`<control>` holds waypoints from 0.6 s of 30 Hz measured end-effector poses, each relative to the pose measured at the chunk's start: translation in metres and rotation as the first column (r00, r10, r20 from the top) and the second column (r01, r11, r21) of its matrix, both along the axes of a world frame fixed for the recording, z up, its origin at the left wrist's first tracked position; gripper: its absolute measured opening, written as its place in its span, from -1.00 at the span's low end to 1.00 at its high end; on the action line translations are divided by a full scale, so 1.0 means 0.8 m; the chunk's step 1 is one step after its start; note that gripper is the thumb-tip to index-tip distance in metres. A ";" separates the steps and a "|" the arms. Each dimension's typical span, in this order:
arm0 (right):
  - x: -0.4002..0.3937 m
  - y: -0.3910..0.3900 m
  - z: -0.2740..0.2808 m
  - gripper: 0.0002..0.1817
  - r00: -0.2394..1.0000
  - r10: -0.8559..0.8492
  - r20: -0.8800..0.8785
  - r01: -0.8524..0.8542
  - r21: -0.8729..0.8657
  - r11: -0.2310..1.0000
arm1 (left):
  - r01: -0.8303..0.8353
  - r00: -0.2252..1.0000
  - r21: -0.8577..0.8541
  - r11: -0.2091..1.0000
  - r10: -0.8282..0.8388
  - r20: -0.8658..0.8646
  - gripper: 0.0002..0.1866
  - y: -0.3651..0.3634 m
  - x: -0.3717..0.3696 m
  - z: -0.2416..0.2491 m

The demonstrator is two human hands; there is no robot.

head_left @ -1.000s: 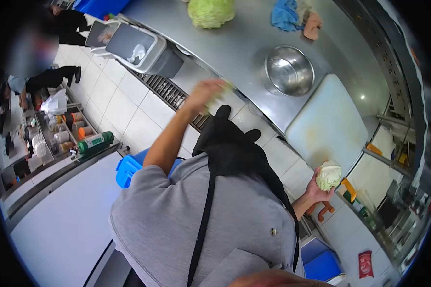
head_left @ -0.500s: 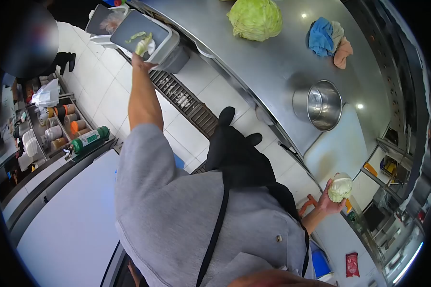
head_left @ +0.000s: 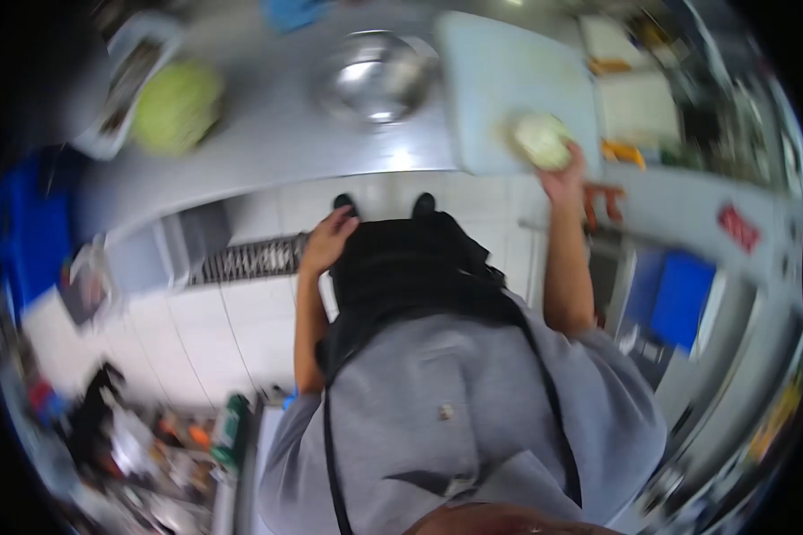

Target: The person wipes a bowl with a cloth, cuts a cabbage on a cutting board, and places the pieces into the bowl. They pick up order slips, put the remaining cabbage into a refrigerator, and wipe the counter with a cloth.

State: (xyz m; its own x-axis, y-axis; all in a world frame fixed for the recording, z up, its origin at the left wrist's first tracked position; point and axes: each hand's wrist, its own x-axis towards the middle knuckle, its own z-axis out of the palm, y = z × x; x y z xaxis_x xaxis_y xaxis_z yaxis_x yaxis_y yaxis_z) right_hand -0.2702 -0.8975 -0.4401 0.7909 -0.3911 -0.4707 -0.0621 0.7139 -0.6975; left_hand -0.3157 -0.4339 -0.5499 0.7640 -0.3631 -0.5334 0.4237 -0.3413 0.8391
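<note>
My right hand grips a small, pale, trimmed cabbage over the near right part of the white cutting board. Motion blur hides whether the cabbage touches the board. My left hand is in front of the apron, below the counter edge, fingers apart and no object visible in it. A round steel pot stands on the counter to the left of the board. Farther left sits a large green cabbage.
The steel counter runs across the front. Grey bins stand below it at the left, beside a floor grate. A blue cloth lies at the back. To the right are a red packet and a blue panel.
My left hand has come back from the bin to the front of my body; the pale leaf scraps no longer show at it. My right hand has brought the small cabbage over the board. The view has turned.
</note>
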 end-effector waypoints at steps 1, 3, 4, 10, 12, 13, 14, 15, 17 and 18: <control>0.015 -0.021 -0.022 -0.60 0.998 -0.010 0.068 0.009 0.003 1.000 | 0.042 0.999 -0.062 0.997 -0.041 0.027 -0.47 -0.017 0.006 0.018; 0.020 -0.025 0.000 -0.64 0.998 -0.042 0.042 0.052 -0.307 0.950 | 0.132 0.990 -0.104 0.986 -0.125 0.068 -0.49 -0.047 0.013 0.066; 0.030 -0.037 0.006 -0.67 0.992 -0.124 -0.033 0.084 -0.565 0.821 | 0.201 0.975 -0.127 0.971 -0.185 0.125 -0.51 -0.062 0.026 0.094; 0.019 -0.166 0.042 -0.76 0.968 -0.240 -0.066 -0.226 -0.643 -0.732 | 0.359 0.902 -0.135 0.924 -0.306 0.304 -0.58 -0.177 0.064 0.161; 0.027 -0.215 0.054 -0.74 0.970 -0.194 -0.146 -0.240 -0.451 -0.859 | 0.248 0.888 0.007 0.969 -0.231 0.397 -0.53 -0.244 0.086 0.176; 0.035 -0.232 0.055 -0.75 0.861 -0.323 -0.394 -0.430 -0.222 -0.875 | 0.251 0.796 0.107 0.962 -0.268 0.543 -0.51 -0.274 0.095 0.181; 0.041 -0.248 0.052 -0.76 0.673 -0.465 -0.575 -0.538 0.051 -0.841 | 0.237 0.674 0.201 0.951 -0.310 0.670 -0.48 -0.305 0.105 0.186; 0.049 -0.253 0.049 -0.76 0.675 -0.465 -0.573 -0.544 0.038 -0.838 | 0.232 0.488 0.309 0.922 -0.385 0.783 -0.44 -0.335 0.115 0.194; 0.063 -0.255 0.037 -0.79 0.363 -0.516 -0.776 -0.746 0.091 -0.660 | 0.207 0.277 0.418 0.884 -0.463 0.842 -0.40 -0.385 0.130 0.192; 0.065 -0.270 0.025 -0.79 0.363 -0.511 -0.779 -0.746 0.086 -0.661 | 0.164 0.227 0.569 0.806 -0.592 0.773 -0.33 -0.407 0.137 0.186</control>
